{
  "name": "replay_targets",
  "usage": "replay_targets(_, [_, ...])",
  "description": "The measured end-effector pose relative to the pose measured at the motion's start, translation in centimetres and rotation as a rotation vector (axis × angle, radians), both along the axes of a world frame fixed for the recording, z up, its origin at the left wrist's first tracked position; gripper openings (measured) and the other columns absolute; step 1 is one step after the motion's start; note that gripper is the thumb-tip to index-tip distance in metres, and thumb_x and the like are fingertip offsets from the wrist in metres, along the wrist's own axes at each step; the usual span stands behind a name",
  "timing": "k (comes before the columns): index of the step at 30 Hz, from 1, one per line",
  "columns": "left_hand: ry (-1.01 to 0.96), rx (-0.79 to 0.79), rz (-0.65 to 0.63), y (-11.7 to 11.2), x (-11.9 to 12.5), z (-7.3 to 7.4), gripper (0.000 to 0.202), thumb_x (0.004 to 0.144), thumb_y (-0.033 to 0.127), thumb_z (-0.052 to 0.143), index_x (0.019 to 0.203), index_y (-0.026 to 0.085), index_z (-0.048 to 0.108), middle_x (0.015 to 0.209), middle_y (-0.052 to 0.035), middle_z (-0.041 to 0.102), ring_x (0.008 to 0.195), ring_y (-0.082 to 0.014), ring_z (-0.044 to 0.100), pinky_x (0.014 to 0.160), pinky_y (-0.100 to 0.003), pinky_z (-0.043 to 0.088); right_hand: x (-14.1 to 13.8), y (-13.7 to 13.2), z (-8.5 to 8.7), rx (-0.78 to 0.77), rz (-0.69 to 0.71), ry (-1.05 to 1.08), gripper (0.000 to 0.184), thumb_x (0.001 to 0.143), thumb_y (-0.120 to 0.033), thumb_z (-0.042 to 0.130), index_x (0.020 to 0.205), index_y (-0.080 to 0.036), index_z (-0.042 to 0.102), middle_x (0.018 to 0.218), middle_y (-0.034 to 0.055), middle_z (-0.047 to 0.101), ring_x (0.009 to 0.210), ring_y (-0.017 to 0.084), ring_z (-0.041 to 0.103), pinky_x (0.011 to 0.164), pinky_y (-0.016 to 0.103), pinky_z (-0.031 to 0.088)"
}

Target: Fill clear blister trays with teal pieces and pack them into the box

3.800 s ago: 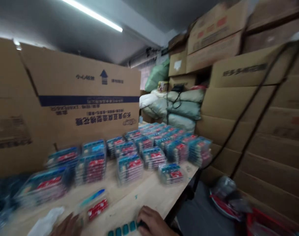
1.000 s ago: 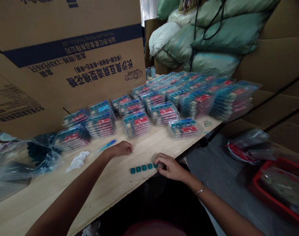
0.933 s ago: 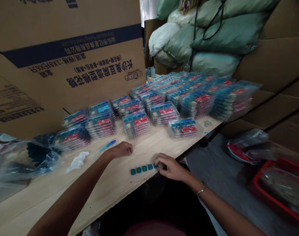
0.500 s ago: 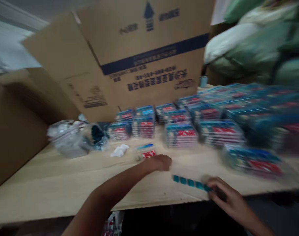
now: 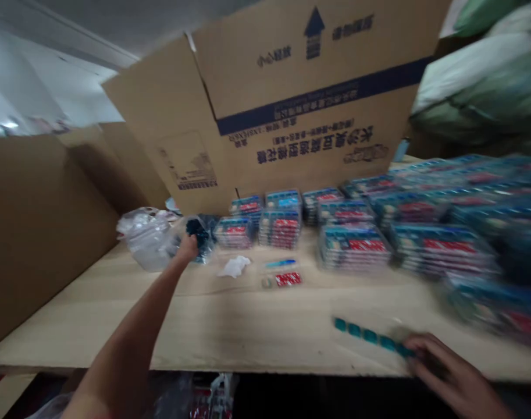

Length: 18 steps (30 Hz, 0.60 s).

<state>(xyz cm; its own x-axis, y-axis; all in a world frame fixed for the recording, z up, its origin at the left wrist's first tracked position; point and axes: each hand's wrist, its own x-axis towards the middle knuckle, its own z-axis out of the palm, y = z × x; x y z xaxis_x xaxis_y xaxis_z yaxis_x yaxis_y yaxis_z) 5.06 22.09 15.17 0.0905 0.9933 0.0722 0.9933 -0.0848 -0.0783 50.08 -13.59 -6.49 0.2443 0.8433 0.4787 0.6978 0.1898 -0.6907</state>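
My left hand [image 5: 188,247] reaches to the mouth of a clear plastic bag [image 5: 207,251] that has dark teal pieces [image 5: 198,230] in it. Its fingertips are blurred among those pieces, so their grip does not show. Low on the right, my right hand [image 5: 442,369] is closed on the end of a strip of teal squares [image 5: 370,336], which seems to have clear plastic about it. Between the hands, a clear pack with a red-and-white label [image 5: 288,279] and a blue stick-like item [image 5: 280,263] lies on the wooden table [image 5: 230,326].
Stacks of clear packs with red labels [image 5: 355,247] line the back and right of the table. A crumpled white tissue [image 5: 235,266] lies near a bulging clear bag [image 5: 145,238]. Behind stands a large cardboard box [image 5: 309,105]; pale sacks [image 5: 487,87] are piled at the back right.
My left hand has moved left, from beside the labelled pack to the bag of teal pieces. My right hand still holds the teal strip. The view has turned left.
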Motion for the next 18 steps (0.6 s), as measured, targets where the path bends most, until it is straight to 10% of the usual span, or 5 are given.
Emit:
replay_targets(6, [-0.004, 0.124, -0.045, -2.0, 1.0, -4.2, 0.03, 0.091, 0.017, 0.037, 0.102, 0.004, 0.062, 0.109, -0.0217, 0.063, 0.11, -0.0365, 0.056, 0.089, -0.049, 0.043, -2.1, -0.2, 3.4, -0.103, 0.027, 0.014, 0.009, 0.083, -0.027, 0.054, 0.089, -0.023, 0.059, 0.083, 0.0046, 0.062, 0.075, 0.018, 0.062, 0.066, 0.029, 0.052])
replay_targets(13, [-0.151, 0.051, -0.708, -8.0, 10.9, -11.4, 0.053, 0.088, 0.04, 0.046, 0.135, 0.015, 0.044, 0.15, -0.0177, 0.036, 0.138, -0.0313, 0.033, 0.11, -0.046, 0.03, -3.0, -0.5, 5.0, -0.119, 0.024, -0.061, 0.007, 0.084, -0.022, 0.051, 0.09, -0.021, 0.056, 0.083, 0.0039, 0.058, 0.074, 0.017, 0.057, 0.066, 0.029, 0.048])
replay_targets(18, [-0.18, -0.051, -0.791, -10.4, 12.4, -14.7, 0.06, 0.089, 0.046, 0.042, 0.139, 0.012, 0.039, 0.151, -0.0197, 0.034, 0.142, -0.0341, 0.026, 0.111, -0.049, 0.03, -3.8, -2.2, 6.2, -0.204, 0.055, -0.261, 0.038, 0.079, -0.033, 0.068, 0.113, -0.022, 0.054, 0.109, 0.0107, 0.06, 0.101, 0.026, 0.057, 0.086, 0.04, 0.05])
